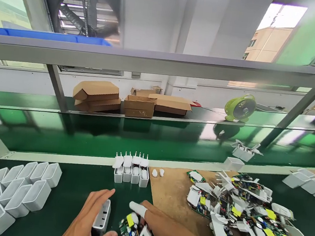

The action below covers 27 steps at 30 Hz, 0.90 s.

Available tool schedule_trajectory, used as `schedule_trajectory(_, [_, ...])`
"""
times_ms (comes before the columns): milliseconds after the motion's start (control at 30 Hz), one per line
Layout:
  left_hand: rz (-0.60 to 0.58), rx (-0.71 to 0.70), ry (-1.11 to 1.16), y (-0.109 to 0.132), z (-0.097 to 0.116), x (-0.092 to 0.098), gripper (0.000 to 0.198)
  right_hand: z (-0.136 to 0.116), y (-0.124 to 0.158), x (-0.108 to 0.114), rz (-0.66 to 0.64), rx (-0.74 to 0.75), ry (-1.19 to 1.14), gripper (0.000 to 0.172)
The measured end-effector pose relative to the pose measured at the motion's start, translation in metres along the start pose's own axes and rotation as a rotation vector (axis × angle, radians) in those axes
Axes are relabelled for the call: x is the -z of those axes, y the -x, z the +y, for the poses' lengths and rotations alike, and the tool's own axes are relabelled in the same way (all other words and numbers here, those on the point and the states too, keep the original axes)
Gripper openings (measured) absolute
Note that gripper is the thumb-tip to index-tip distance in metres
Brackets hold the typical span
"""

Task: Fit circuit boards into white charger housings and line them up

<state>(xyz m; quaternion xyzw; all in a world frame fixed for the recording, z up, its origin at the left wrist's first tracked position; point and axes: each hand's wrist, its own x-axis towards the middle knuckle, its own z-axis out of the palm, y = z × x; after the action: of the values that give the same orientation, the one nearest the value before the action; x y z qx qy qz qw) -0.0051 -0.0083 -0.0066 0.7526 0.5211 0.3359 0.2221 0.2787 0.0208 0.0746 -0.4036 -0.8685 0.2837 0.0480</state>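
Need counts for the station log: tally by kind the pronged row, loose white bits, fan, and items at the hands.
Pronged white cases, middle row: 4
Loose white bits: 2
Green fan: 1
White case at the left hand: 1
Circuit board in the right hand: 1
Total: 9

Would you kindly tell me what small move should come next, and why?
I'd probably bring the circuit board closer to the slotted white housing: the right hand holds the board beside it, with a gap, while the left hand is cupped around the housing.
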Motion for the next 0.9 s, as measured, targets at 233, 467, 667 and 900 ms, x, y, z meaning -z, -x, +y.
schedule_trajectory(233, [-0.099,-0.049,0.063,-0.005,-0.002,0.012,0.088,-0.010,-0.005,0.008,0.049,0.028,-0.182,0.074])
schedule_trajectory(467, [-0.140,-0.083,0.127,-0.007,-0.011,0.016,0.093,-0.003,-0.012,-0.013,0.052,0.095,-0.068,0.071])
schedule_trajectory(667, [-0.242,0.006,0.334,-0.004,-0.011,0.024,0.101,0.001,-0.013,-0.015,0.278,0.226,-0.068,0.061])
schedule_trajectory(900, [-0.028,0.077,0.225,-0.008,-0.012,0.001,0.097,-0.004,-0.016,-0.011,0.660,0.343,-0.002,0.058])
